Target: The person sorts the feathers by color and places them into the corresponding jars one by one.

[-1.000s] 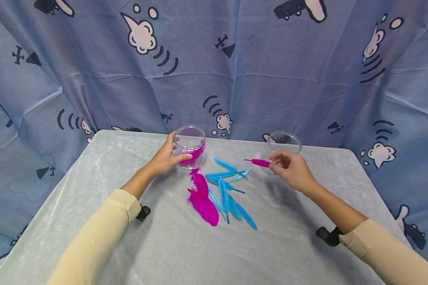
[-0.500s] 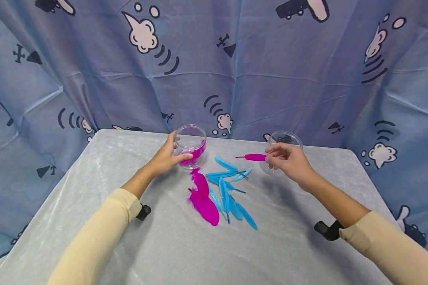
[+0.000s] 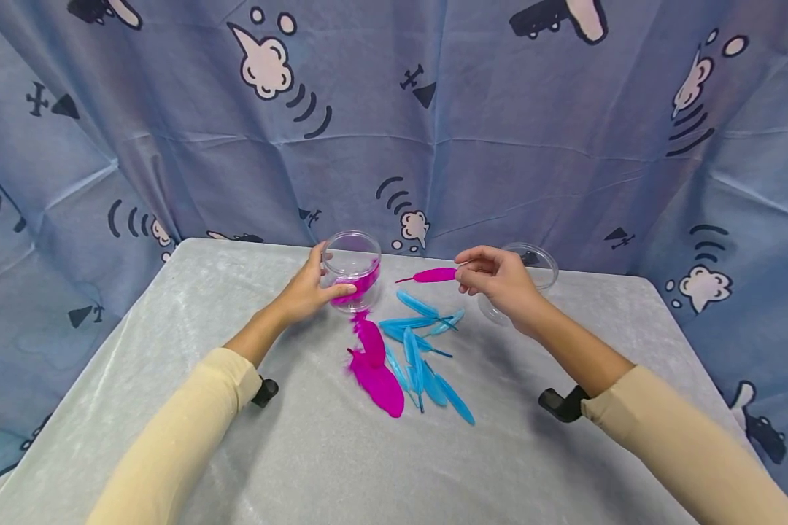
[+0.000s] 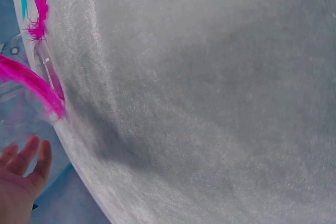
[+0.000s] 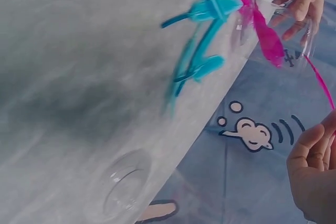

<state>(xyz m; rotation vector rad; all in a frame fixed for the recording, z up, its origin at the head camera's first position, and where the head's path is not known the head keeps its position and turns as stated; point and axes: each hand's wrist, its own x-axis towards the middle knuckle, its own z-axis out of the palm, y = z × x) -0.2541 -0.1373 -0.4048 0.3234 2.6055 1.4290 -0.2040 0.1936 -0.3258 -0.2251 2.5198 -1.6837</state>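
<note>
Magenta feather (image 3: 435,275), likely light and soft, needs only the vane-end pinch the right hand (image 3: 499,281) gives; left hand (image 3: 307,290) holds jar (image 3: 361,277).

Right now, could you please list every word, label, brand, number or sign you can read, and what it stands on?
None readable.
Curtain: cartoon drawings only, no lettering.
Clear tubs, pink feathers, blue feathers: no text visible.
Black wrist devices: too small to tell.
</note>
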